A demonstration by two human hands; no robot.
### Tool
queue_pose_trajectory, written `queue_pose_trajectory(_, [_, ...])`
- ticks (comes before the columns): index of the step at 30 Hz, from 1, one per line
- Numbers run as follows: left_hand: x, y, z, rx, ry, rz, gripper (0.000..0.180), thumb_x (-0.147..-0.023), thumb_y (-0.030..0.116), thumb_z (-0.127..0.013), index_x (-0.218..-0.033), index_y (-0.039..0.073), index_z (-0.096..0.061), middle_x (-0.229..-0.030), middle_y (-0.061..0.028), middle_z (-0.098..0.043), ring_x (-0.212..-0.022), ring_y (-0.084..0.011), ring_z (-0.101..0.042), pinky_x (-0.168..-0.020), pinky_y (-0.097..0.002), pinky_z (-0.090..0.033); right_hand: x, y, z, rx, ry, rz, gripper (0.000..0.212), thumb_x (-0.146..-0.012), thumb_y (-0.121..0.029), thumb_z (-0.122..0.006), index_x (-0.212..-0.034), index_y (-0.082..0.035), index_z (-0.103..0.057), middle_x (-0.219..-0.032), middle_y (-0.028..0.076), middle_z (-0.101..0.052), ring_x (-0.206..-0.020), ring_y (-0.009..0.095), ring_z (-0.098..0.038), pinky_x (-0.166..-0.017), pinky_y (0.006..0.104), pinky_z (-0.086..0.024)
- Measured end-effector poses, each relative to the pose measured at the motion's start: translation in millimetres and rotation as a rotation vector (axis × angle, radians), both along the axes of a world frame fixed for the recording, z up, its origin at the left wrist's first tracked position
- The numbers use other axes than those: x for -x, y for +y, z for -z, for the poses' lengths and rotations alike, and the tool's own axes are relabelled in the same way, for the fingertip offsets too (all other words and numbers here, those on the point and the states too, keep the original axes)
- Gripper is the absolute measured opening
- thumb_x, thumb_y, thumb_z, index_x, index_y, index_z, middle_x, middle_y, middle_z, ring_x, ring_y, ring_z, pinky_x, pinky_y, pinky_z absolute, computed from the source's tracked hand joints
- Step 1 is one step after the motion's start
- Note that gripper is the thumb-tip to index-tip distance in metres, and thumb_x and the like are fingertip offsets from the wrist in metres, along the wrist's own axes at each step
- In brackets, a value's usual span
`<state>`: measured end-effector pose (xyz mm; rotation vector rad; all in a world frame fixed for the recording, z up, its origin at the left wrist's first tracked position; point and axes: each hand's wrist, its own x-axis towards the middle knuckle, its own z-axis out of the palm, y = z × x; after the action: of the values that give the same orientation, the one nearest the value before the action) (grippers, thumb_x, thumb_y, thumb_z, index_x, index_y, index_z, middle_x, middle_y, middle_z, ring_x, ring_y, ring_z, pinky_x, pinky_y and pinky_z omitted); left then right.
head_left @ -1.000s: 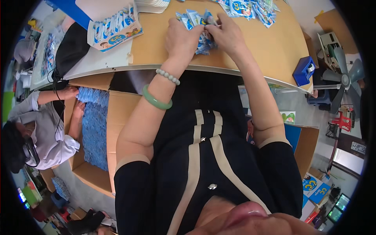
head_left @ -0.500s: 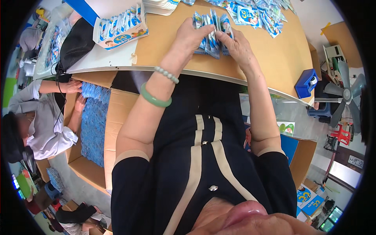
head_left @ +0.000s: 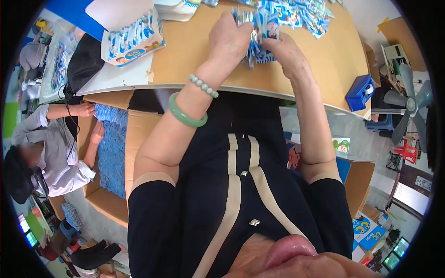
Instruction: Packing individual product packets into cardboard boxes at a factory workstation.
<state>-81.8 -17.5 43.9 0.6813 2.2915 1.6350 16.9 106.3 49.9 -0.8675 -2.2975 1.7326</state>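
Observation:
Over the table, my left hand [head_left: 228,39] is closed around a bunch of small blue-and-white sachets [head_left: 252,41] standing on edge. My right hand [head_left: 288,52] grips a blue-and-white sachet [head_left: 272,30] at the right side of that bunch, its thumb across the lower part. Some fingers of both hands are hidden behind the packs. Just beyond them lies a loose pile of the same sachets [head_left: 313,21]. To the left, an opened white carton [head_left: 139,52] holds a row of upright sachets.
A stack of flat white cartons [head_left: 175,11] lies at the far left of the table [head_left: 199,67]. A blue tape dispenser [head_left: 359,94] stands by the right edge, near a grey fan [head_left: 410,104]. At left, another person [head_left: 60,148] reaches into a cardboard box [head_left: 104,204] of blue packs.
My hands have drawn slightly apart, the right one shifting right and down with a sachet tilting beside the bunch. The view has shifted a little, moving the carton left.

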Motion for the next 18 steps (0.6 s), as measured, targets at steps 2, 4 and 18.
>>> queue_pose_trajectory(2, [-8, -9, -13, -0.026, 0.101, 0.038, 0.045, -0.081, 0.030, -0.063, -0.100, -0.010, -0.054, -0.097, -0.0281, -0.064, -0.092, -0.0413, -0.064, -0.083, -0.0456, -0.049, -7, -6, -7, 0.049, 0.032, -0.016, 0.029, -0.080, -0.013, -0.058, -0.103, 0.002, -0.065, -0.090, 0.006, -0.065, -0.085, 0.014, -0.059, -0.081, 0.0300, -0.045])
queue_pose_trajectory(4, [-5, -8, 5, -0.007, 0.072, 0.012, 0.046, -0.081, 0.031, -0.063, -0.101, -0.010, -0.053, -0.098, -0.0283, -0.064, -0.092, -0.0416, -0.063, -0.083, -0.0459, -0.049, -11, -11, -4, 0.051, 0.022, -0.040, 0.029, -0.080, -0.013, -0.059, -0.104, 0.002, -0.065, -0.091, 0.006, -0.065, -0.085, 0.014, -0.059, -0.082, 0.0296, -0.045])
queue_pose_trajectory(18, [-9, -8, 9, 0.079, -0.210, 0.020, 0.052, -0.088, 0.035, -0.062, -0.113, -0.008, -0.048, -0.102, -0.0284, -0.063, -0.098, -0.0444, -0.062, -0.085, -0.0485, -0.049, -10, -25, -3, -0.218, 0.137, -0.204, 0.041, -0.079, -0.015, -0.064, -0.117, -0.001, -0.057, -0.094, 0.008, -0.065, -0.085, 0.016, -0.060, -0.079, 0.0306, -0.047])
